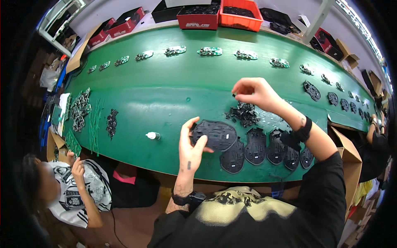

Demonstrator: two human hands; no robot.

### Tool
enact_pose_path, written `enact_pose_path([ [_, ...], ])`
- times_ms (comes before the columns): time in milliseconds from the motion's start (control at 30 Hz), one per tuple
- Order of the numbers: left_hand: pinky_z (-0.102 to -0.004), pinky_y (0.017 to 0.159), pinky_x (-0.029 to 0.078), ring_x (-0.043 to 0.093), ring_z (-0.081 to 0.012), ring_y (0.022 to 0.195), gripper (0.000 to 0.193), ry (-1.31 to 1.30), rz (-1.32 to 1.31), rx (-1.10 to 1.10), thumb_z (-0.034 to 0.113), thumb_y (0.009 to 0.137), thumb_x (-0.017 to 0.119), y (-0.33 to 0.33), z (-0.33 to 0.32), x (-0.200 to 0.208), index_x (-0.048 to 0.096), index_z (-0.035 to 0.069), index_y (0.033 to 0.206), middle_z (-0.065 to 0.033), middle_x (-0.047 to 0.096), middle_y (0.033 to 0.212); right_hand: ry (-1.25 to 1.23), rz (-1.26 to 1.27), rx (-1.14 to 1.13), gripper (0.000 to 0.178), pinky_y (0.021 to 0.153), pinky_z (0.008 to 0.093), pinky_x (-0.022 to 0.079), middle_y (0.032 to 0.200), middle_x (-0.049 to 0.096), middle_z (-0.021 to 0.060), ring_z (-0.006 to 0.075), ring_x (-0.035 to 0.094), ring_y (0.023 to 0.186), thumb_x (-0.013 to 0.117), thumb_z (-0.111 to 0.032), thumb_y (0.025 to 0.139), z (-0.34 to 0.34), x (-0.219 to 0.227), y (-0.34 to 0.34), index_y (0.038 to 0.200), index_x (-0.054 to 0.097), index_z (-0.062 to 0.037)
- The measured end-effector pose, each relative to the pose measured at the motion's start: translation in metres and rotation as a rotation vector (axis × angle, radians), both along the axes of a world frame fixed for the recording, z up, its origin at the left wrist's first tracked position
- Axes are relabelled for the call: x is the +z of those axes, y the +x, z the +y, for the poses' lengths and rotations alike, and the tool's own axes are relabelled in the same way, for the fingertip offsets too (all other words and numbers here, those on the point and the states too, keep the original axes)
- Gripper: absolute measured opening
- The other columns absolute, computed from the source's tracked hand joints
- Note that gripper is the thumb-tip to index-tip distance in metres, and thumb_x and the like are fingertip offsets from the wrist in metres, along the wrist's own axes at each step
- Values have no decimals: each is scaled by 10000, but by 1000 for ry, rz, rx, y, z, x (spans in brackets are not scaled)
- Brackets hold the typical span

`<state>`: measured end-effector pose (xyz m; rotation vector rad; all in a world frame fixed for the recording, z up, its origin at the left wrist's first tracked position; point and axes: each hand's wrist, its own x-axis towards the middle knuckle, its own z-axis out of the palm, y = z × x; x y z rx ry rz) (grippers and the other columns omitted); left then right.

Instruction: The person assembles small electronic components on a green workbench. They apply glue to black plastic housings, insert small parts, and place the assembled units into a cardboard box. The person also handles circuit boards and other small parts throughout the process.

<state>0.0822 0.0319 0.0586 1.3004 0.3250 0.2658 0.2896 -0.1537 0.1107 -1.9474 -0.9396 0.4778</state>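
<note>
My left hand (192, 144) grips a black plastic shell (217, 134), rounded at one end, with the thumb across its inner face and a small white label on it. Above and to the right, my right hand (257, 93) is pinched, and a tiny black part (234, 95) shows at the fingertips. Below that hand lies a heap of small black plastic parts (245, 114) on the green table (136, 124). Several similar black shells (255, 146) lie in a row near the table's front edge, the nearest partly overlapped by the held one.
A row of green circuit boards (209, 51) crosses the far table, with more black shells (312, 90) at right. Left are a small white bottle (153, 135), a black parts pile (111, 123) and a board heap (80, 109). A seated co-worker (78, 186) holds a green board.
</note>
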Motion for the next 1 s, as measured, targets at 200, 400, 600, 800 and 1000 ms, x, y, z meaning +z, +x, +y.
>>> enact_pose_path([
  [200, -302, 663, 638, 640, -188, 977, 473, 51, -73, -40, -49, 910, 567, 17, -18, 1, 379, 51, 1332, -129, 526, 1181, 77, 218, 109, 211, 715, 250, 524, 844, 720, 52, 68, 629, 770, 676, -44, 837, -1, 6, -31, 1037, 716, 7],
  [400, -313, 708, 639, 637, -189, 980, 440, 32, -79, -57, -55, 916, 567, 19, -33, 8, 364, 58, 1290, -125, 520, 1173, 35, 229, -67, 137, 717, 269, 531, 864, 727, 59, 101, 656, 770, 718, -89, 824, -9, 23, -52, 928, 707, -1],
  [600, -319, 736, 637, 635, -187, 984, 419, 48, -95, -82, -67, 913, 565, 27, -56, 18, 372, 60, 1263, -115, 515, 1166, 243, 5, -81, 130, 796, 304, 515, 1036, 694, 91, 122, 636, 896, 770, -133, 803, -28, -7, -50, 854, 717, -27],
  [800, -331, 739, 630, 625, -190, 1011, 415, 93, -63, -207, -42, 903, 590, 41, -74, 18, 381, 53, 1249, -114, 498, 1187, 225, 588, -171, 265, 761, 252, 511, 878, 672, 16, 82, 622, 835, 785, -83, 820, -59, -13, -42, 1036, 650, -11],
  [1000, -320, 764, 600, 616, -190, 1040, 589, 178, -83, -338, 52, 895, 652, 61, -87, 31, 361, 40, 1406, -113, 514, 1199, 109, 804, -55, 213, 779, 263, 517, 940, 714, 29, 95, 651, 841, 742, -131, 867, -89, -13, -19, 1052, 693, -37],
])
